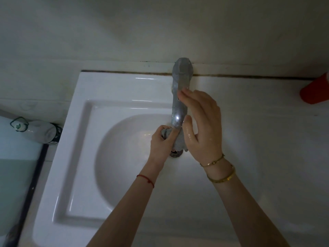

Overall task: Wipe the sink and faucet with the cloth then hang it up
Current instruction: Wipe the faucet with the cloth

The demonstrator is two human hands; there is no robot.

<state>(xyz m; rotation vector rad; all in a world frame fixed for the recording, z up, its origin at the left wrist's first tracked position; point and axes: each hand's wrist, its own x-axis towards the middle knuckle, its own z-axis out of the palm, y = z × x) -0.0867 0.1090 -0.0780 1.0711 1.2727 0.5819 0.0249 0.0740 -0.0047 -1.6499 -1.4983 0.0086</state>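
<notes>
A white sink (74, 148) with a round basin fills the middle of the view. A grey metal faucet (179, 82) reaches from the back wall out over the basin. My left hand (162, 145) is closed on a bunched grey cloth (178, 141) held just under the faucet's spout end. My right hand (204, 125) is wet and rests against the right side of the faucet, fingers on the spout. The drain (175, 154) shows partly below the cloth.
A white bottle (37, 130) with a green label lies left of the sink, on a glass surface (16, 166). A red cup (315, 90) stands at the right edge on the white counter (276, 139). A pale wall rises behind the sink.
</notes>
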